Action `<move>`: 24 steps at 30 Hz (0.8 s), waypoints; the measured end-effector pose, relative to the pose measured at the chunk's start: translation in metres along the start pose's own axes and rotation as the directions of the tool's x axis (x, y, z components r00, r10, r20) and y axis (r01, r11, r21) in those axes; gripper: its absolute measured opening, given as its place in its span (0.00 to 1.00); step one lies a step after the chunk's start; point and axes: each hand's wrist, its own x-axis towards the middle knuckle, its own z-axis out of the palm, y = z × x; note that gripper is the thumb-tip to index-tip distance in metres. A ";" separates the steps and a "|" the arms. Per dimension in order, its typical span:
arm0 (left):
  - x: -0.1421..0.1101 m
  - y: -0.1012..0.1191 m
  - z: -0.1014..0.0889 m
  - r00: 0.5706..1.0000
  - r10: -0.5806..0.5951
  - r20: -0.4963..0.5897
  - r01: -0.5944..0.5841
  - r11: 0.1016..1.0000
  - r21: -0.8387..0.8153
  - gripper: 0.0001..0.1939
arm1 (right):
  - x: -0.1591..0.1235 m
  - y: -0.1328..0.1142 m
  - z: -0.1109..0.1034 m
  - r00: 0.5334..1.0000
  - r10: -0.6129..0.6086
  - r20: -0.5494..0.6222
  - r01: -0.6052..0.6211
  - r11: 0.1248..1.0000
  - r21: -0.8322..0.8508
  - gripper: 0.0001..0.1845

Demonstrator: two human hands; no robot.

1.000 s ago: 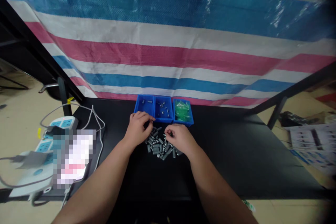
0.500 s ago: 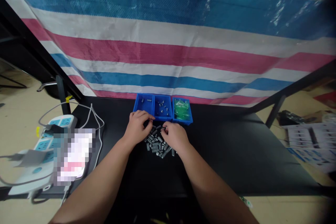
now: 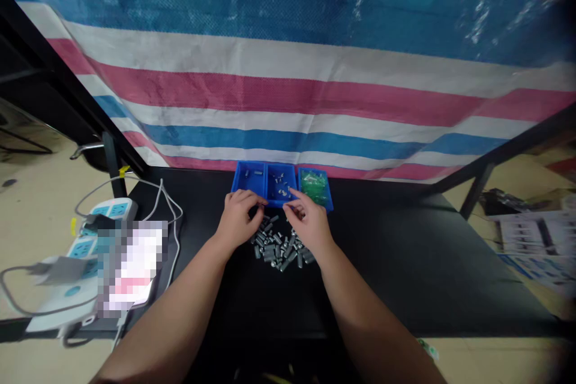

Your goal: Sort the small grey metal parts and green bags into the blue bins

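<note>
A heap of small grey metal cylinders (image 3: 279, 249) lies on the black table (image 3: 405, 264). My left hand (image 3: 237, 219) rests at the heap's left edge with its fingers curled together; what they pinch is hidden. My right hand (image 3: 309, 222) hovers over the heap's far right side. Its fingertips are pinched together at the front rim of the middle blue bin (image 3: 281, 182), around something too small to name. That bin holds a few small metal parts. The left blue bin (image 3: 248, 176) holds two or three pieces, and the right blue bin (image 3: 315, 186) holds green parts.
A striped blue, white and pink tarp (image 3: 288, 84) hangs right behind the bins. White power strips (image 3: 85, 246) with cables and a blurred-out object (image 3: 132, 267) sit at the table's left end. Black frame posts stand at both sides. Printed sheets (image 3: 535, 246) lie off the table to the right.
My right hand has left the heap and moved forward to the middle bin's front rim. My left hand has stayed at the heap's left edge.
</note>
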 end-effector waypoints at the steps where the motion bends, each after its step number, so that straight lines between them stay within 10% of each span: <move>1: 0.000 0.000 0.000 1.000 -0.001 -0.005 0.001 1.000 -0.001 0.09 | 0.000 0.000 0.000 1.000 -0.010 0.024 0.010 1.000 -0.013 0.19; 9: 0.000 -0.001 -0.001 1.000 -0.003 -0.025 0.003 1.000 -0.014 0.09 | -0.009 -0.007 -0.009 0.879 -0.039 0.476 0.213 0.925 -0.316 0.12; 16: -0.001 0.000 0.000 1.000 -0.006 -0.014 0.006 1.000 -0.007 0.09 | -0.010 -0.003 -0.007 0.857 -0.011 0.515 0.225 0.908 -0.353 0.09; 20: -0.001 0.000 -0.001 1.000 -0.004 -0.012 0.004 1.000 -0.006 0.09 | -0.006 -0.002 -0.004 0.944 -0.055 0.325 0.127 0.970 -0.206 0.05; 24: 0.000 0.000 -0.001 1.000 -0.009 -0.012 0.009 1.000 0.001 0.09 | -0.001 -0.001 -0.002 0.998 -0.053 -0.030 0.049 0.991 -0.125 0.23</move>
